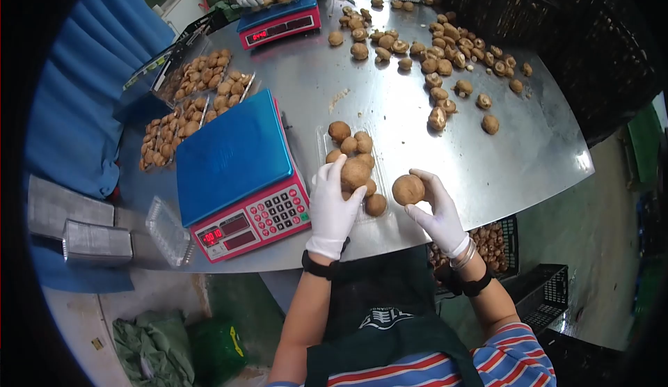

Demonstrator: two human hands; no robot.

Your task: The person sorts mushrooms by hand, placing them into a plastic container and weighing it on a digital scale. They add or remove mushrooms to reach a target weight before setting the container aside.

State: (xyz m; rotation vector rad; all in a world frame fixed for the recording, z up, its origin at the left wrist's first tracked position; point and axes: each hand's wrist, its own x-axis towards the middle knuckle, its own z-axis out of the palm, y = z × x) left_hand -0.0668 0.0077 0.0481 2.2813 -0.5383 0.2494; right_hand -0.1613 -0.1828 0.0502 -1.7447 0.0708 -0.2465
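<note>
Closest in, a dark apron [379,296] covered the person's front. Beyond the fingers spread the steel table [529,157], and just left of them sat a blue-topped scale [233,154]. Under the left fingers lay a clear tray [321,143], part filled with mushrooms. The gloved left hand [334,206] had its fingers curled tight around a large mushroom [355,173], held just above that tray. The gloved right hand [437,213] pinched a round mushroom [408,189] between thumb and fingertips, just right of the tray. Well beyond both hands lay loose mushrooms [445,53].
</note>
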